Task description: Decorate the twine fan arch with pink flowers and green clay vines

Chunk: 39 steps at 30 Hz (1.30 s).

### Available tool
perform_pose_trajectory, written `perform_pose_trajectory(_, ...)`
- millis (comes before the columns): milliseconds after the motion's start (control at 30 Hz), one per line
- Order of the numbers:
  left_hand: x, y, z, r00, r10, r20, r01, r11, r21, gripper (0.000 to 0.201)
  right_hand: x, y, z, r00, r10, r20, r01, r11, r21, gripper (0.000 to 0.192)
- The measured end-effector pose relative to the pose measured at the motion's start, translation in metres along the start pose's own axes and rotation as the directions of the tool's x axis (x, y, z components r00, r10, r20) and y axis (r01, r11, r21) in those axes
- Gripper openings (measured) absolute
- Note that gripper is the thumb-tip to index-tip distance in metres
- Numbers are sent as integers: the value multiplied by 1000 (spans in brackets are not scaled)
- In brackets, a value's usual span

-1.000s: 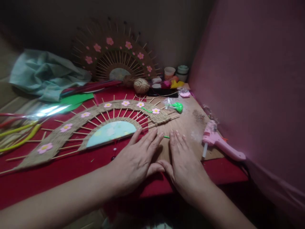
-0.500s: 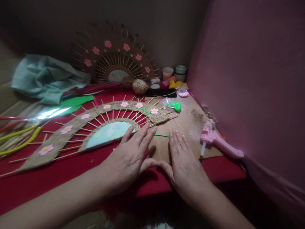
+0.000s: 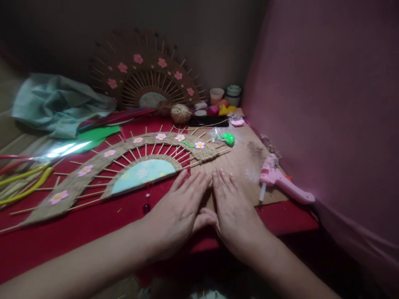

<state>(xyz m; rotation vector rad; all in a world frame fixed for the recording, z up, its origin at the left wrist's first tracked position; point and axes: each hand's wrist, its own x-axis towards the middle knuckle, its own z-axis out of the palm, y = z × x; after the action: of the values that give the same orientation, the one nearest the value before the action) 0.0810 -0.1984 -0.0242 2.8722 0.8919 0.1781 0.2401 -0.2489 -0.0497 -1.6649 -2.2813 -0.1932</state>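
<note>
My left hand (image 3: 184, 203) lies palm down with fingers stretched out on the wooden board (image 3: 240, 160). Beside it rests my right hand (image 3: 234, 207), also flat with its fingers straight; the fingertips of both hands nearly meet and the thumbs touch. Whatever is under the fingers is hidden. To their left is a fan-shaped piece of woven twine and sticks (image 3: 102, 162), with pink flowers, a thin green strand (image 3: 188, 144) and a pale blue half-round centre (image 3: 141, 176). A lump of bright green clay (image 3: 229, 139) in clear plastic sits beyond my hands.
A pink glue gun (image 3: 280, 179) lies at the board's right edge. Behind are a twine ball (image 3: 181, 113), a dark phone-like slab (image 3: 208, 121), cups (image 3: 217, 95) and a second flowered fan (image 3: 131, 74). A light blue cloth (image 3: 59, 104) is at left; a pink wall hanging (image 3: 321, 104) closes the right.
My hands have come closer together, the left shifting right and the right shifting left. The green strand that showed between them is now out of sight. The view has moved slightly.
</note>
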Motion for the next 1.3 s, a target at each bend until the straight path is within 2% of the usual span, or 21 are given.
perform_pose_trajectory(167,-19,9,9,992,89,-92,-85,995,47,76,-18,-3,-5,994,-79,-75,78,997,-18,64)
perform_pose_trajectory(267,-25,6,4,971,112,-210,-107,994,33,64,-23,-2,-10,982,-123,-143,122,992,-18,58)
perform_pose_trajectory(333,-23,-2,-3,960,77,-271,-76,997,15,56,-20,1,-12,976,-116,-187,114,993,-20,55)
perform_pose_trajectory(500,-8,-28,-18,963,-118,-244,123,992,7,37,-1,12,-9,984,-54,-169,49,998,-38,45)
perform_pose_trajectory(633,2,-37,-18,979,-74,-190,56,994,-97,21,6,17,-6,992,-12,-130,5,999,-50,38)
perform_pose_trajectory(700,5,-34,-15,980,-44,-194,27,996,-89,27,7,17,-5,992,-5,-129,0,999,-39,39)
perform_pose_trajectory(867,1,-14,5,981,-4,-195,26,994,110,70,0,11,-1,992,-46,-113,38,996,-75,49)
perform_pose_trajectory(967,-11,-2,19,991,18,-131,8,981,192,77,-10,6,0,996,-53,-78,46,996,-79,52)
perform_pose_trajectory(1067,-22,3,28,989,29,-142,5,971,237,84,-19,3,0,995,-66,-75,61,996,-64,55)
perform_pose_trajectory(1300,-7,-7,19,993,-54,-104,76,973,219,78,-4,5,3,999,30,-19,-32,998,-61,63)
